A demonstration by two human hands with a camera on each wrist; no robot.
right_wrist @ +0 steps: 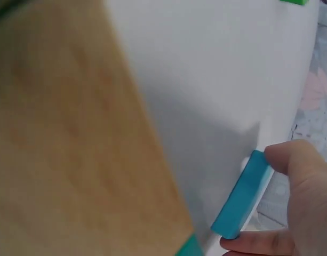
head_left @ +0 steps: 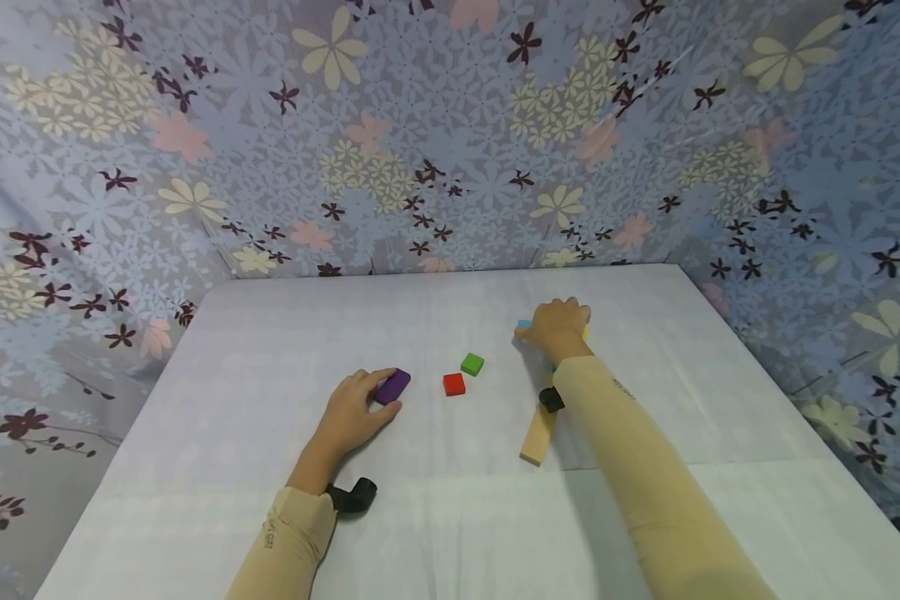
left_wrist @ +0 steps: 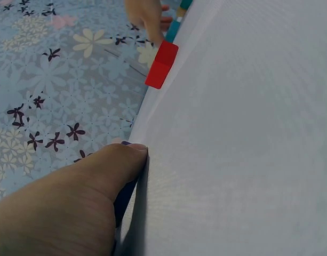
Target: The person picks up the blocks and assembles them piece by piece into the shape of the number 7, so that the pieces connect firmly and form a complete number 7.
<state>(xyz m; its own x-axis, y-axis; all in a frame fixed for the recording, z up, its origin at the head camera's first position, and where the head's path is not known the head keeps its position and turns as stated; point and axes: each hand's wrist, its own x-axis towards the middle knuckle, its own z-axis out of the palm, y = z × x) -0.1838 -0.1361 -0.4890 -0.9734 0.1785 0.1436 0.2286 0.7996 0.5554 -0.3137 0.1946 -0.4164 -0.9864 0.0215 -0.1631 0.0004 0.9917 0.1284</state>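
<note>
In the head view my left hand is at a purple block left of the table's middle, its thumb and index finger on either side of it. The left wrist view shows the thumb against the block, most of which is hidden. Farther back on the right, my right hand pinches a blue block between thumb and fingers, low over the white cloth. A bit of yellow shows beside those fingers, mostly covered by the hand.
A red block and a green block lie between the hands. Under the right forearm a plain wooden plank points toward me, with a teal-green piece at its far end. Patterned fabric hangs behind the table.
</note>
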